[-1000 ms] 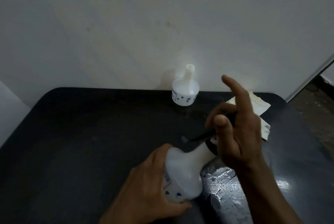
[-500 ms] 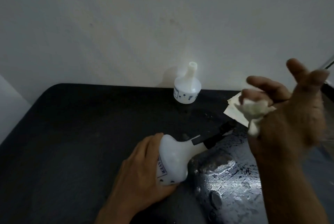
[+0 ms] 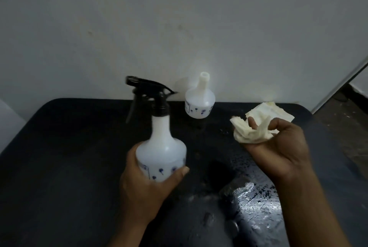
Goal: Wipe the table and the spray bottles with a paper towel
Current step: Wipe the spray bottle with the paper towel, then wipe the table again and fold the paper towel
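Dark table (image 3: pixel 59 167), two white bottles, one wad of towel.

The table bears a glistening wet patch (image 3: pixel 254 203) at near right. The left hand (image 3: pixel 143 187) curls its fingers round the base of the upright spray bottle (image 3: pixel 161 153), mid-table. The right hand (image 3: pixel 278 151), palm up, pinches the crumpled paper towel (image 3: pixel 251 133). The capless bottle (image 3: pixel 200 103) stands by the wall. Both seem empty, though dim light leaves this unsure. Folded towels (image 3: pixel 278 110) lie partly hidden behind the wad.

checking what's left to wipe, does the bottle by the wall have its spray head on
No, the bottle by the wall shows a bare open neck, no trigger.
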{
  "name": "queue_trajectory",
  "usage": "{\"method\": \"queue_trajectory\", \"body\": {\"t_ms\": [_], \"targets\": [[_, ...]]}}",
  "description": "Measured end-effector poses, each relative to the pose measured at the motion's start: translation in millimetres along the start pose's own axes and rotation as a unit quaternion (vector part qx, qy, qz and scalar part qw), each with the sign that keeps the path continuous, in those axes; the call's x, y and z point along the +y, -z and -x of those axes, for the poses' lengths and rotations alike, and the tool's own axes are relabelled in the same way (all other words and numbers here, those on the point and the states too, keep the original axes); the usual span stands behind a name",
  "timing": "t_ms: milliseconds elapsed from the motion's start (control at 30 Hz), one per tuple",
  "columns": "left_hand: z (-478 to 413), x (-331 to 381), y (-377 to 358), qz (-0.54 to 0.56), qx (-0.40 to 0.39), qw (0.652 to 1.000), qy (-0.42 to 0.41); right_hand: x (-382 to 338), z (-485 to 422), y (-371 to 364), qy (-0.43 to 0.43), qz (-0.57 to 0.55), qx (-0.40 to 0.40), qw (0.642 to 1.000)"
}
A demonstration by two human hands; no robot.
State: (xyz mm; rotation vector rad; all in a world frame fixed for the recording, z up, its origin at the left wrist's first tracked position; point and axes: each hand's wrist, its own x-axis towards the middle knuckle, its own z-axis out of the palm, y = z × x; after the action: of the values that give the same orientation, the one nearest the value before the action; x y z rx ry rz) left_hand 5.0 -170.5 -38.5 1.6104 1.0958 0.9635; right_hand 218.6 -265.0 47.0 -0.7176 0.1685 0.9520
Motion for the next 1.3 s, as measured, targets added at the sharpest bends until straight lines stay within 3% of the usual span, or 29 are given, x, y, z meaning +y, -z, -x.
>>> {"method": "queue_trajectory", "body": {"t_ms": [167, 300, 367, 467, 533, 600, 667, 700, 767, 833, 900, 967, 1033, 1200, 1300], "targets": [[-13, -7, -4, 0.010, 0.056, 0.998, 0.006, -5, -9, 4, 0.029, 0.033, -0.034, 0.998], [-13, -12, -5, 0.014, 0.053, 0.998, 0.010, -1, -22, 14, 0.147, 0.192, 0.022, 0.970], [-13, -11, -7, 0.003, 0.042, 0.999, -0.009, -2, -33, 30, 0.271, 0.356, 0.067, 0.892], [-13, -7, -6, 0.002, 0.037, 0.999, -0.022, -4, -50, 53, 0.385, 0.557, 0.128, 0.724], [-14, -5, -4, -0.001, 0.036, 0.999, -0.036, 1, -62, 71, 0.369, 0.646, 0.131, 0.655], [-15, -2, -1, -0.005, 0.035, 0.998, -0.049, 10, -69, 86, 0.276, 0.743, 0.075, 0.605], [-16, 1, 1, -0.014, 0.037, 0.997, -0.067, 19, -72, 91, 0.208, 0.788, 0.019, 0.580], [-17, 1, 3, -0.020, 0.038, 0.996, -0.075, 21, -73, 89, 0.226, 0.782, 0.020, 0.581], [-18, 1, 7, -0.031, 0.042, 0.995, -0.083, 19, -72, 82, 0.329, 0.749, 0.070, 0.571], [-20, 0, 12, -0.040, 0.047, 0.994, -0.088, 13, -67, 77, 0.396, 0.741, 0.160, 0.519], [-22, 0, 15, -0.042, 0.049, 0.994, -0.089, 4, -66, 77, 0.357, 0.774, 0.222, 0.474], [-24, 0, 17, -0.038, 0.052, 0.994, -0.091, 0, -68, 79, 0.253, 0.825, 0.213, 0.459], [-24, 1, 19, -0.029, 0.055, 0.994, -0.092, 5, -73, 84, 0.196, 0.841, 0.169, 0.475], [-27, 3, 24, -0.020, 0.054, 0.993, -0.100, 26, -81, 85, 0.293, 0.843, 0.077, 0.445], [-27, 3, 23, -0.017, 0.045, 0.993, -0.112, 42, -90, 88, 0.222, 0.882, -0.007, 0.415]]}}
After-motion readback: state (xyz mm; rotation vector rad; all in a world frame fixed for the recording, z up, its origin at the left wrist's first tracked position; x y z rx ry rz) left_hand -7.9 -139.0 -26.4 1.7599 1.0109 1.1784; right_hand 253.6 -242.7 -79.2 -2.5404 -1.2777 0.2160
